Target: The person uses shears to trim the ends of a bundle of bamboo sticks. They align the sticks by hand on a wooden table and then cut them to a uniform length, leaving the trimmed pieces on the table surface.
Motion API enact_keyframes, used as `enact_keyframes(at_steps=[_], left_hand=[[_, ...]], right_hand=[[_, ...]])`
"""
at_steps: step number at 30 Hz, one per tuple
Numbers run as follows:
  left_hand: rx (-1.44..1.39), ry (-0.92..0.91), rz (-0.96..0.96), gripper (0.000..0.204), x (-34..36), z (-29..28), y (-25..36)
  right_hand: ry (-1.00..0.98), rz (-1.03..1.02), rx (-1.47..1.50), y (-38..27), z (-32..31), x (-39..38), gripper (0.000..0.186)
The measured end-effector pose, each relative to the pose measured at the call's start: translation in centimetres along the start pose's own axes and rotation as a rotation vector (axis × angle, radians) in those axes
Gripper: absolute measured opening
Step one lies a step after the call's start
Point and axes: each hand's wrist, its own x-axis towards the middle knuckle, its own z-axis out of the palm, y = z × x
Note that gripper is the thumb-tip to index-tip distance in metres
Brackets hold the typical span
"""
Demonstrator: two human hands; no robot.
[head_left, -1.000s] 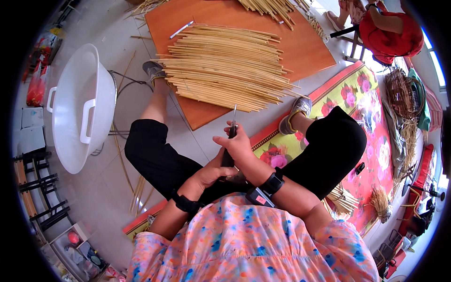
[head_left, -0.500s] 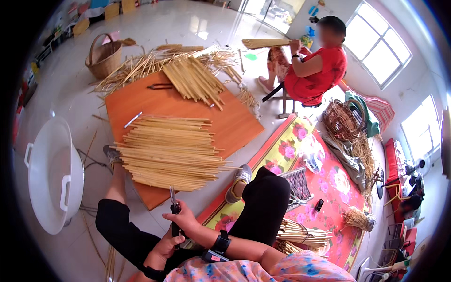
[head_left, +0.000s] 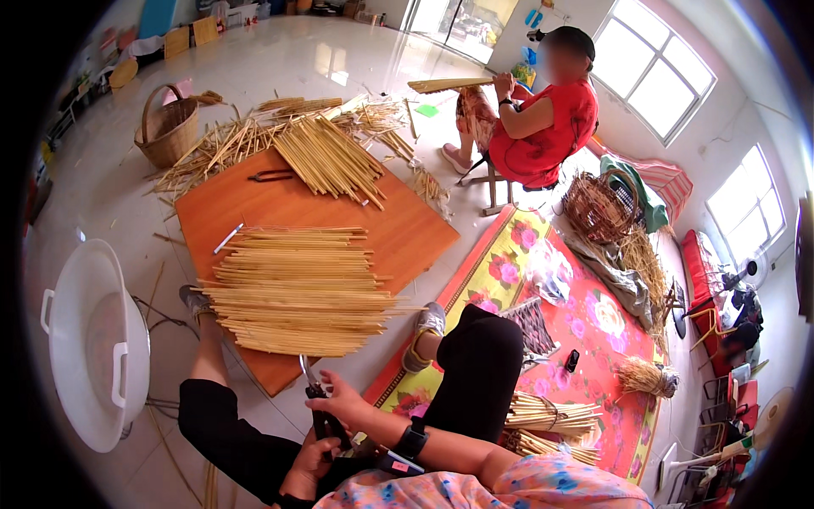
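Observation:
I sit with my left hand low in the picture, closed round the lower part of a black-handled metal tool, perhaps shears. My right hand grips the same tool higher up, its fingers partly wrapped round the handle. The tool's metal end points away from me, just short of a spread row of pale straw-like sticks lying side by side on an orange wooden board. A thin white rod lies at the board's left, beside the sticks.
A white plastic tub stands left. A co-worker in red sits at upper right, holding flat sticks. More sticks and a basket lie behind. Stick bundles and straw rest on a floral mat at right.
My view has lifted, bringing more of the room and the co-worker into sight, and the board now appears further left. Both my hands stay closed on the tool.

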Motion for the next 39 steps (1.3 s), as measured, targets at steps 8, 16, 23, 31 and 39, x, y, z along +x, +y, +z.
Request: enact_keyframes(at_steps=[8, 16, 23, 31, 39], left_hand=[[-0.126, 0.084, 0.091, 0.039, -0.1, -0.3, 0.3], [-0.154, 0.192, 0.147, 0.036, -0.3, 0.3, 0.4], [0.06, 0.16, 0.149, 0.043, 0.1, 0.8, 0.8], [0.374, 0.056, 0.129, 0.081, 1.1, 3.2, 1.3], [0.495, 0.067, 0.112, 0.077, 2.2, 3.7, 0.1]], right_hand=[[0.319, -0.306, -0.155, -3.1, -1.1, 5.5, 0.079], [-0.348, -0.16, 0.247, -8.7, 0.7, 4.7, 0.046], [-0.149, -0.168, -0.03, -4.0, -0.8, 3.3, 0.06], [-0.019, -0.071, 0.027, 1.2, -0.2, 0.2, 0.079], [0.177, 0.002, 0.017, 2.2, -0.5, 0.5, 0.049]])
